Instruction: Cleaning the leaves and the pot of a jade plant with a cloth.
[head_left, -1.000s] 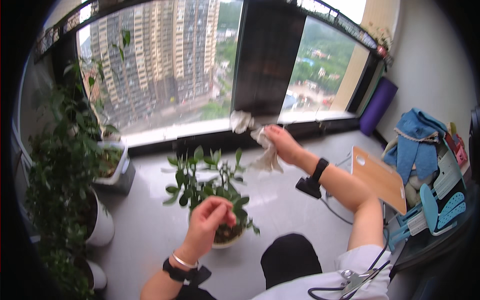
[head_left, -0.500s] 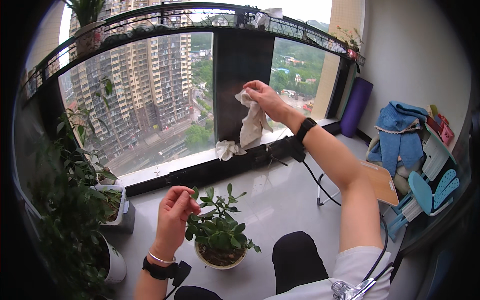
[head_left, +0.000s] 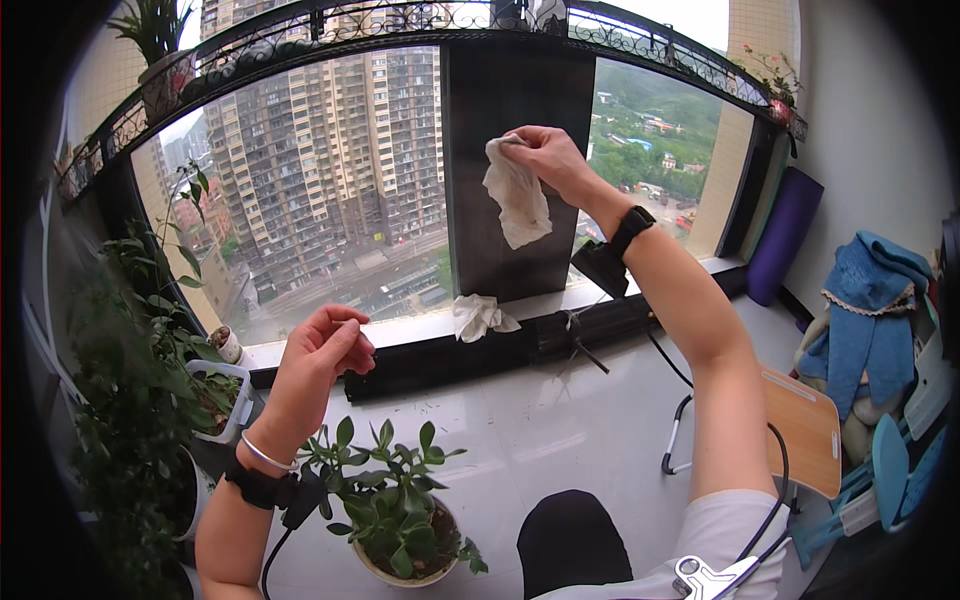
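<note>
This is a glazed balcony of a high-rise flat, a home. Big windows (head_left: 330,180) look out on tower blocks and green hills. Potted plants (head_left: 400,510) stand on the white tiled floor (head_left: 560,420), a rolled purple mat (head_left: 783,235) leans in the corner, and blue clothes (head_left: 860,300) hang at the right.

A pale tiled floor (head_left: 560,440) carried a potted green succulent (head_left: 395,510) at near left, white planters (head_left: 225,395) further left, and a small wooden folding table (head_left: 805,430) at right. A crumpled white cloth (head_left: 478,316) lay on the far window sill (head_left: 400,330).
</note>
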